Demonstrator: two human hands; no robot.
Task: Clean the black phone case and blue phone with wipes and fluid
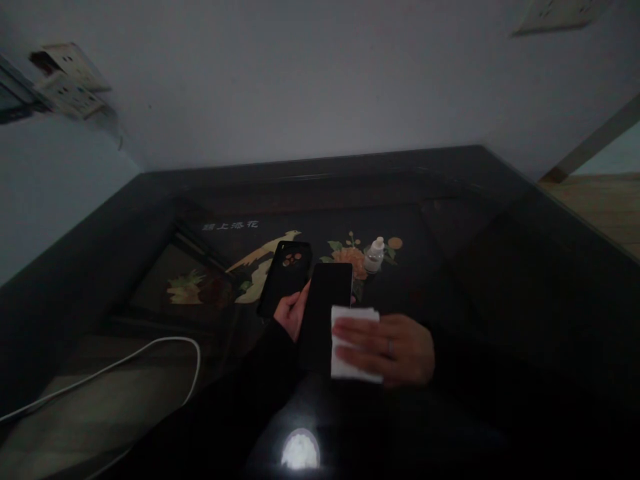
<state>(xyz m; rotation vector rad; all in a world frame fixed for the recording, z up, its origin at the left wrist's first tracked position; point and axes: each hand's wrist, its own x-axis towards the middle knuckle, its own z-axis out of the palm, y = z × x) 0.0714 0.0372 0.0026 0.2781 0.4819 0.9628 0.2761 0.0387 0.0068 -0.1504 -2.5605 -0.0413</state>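
My left hand [293,312] grips a black smartphone [323,313] by its left edge, the dark screen facing up. A folded white cloth or tissue [355,313] lies under the fingers of my right hand [393,349], over the phone's lower right part. The right fingers are stretched across the cloth and slightly blurred; I cannot make out whether the cloth presses on the screen. Just left of the phone, a black phone case [287,277] with round camera holes rests on the table. Beyond the phone's upper right corner stands a small white-capped dropper bottle [374,255].
The glossy dark table [450,200] carries a bird-and-flower picture and reflects a bright light near me. A white cable [150,345] curves over its left side. Power sockets [73,83] are on the wall [300,87] at the upper left, with another socket [560,13] at the upper right.
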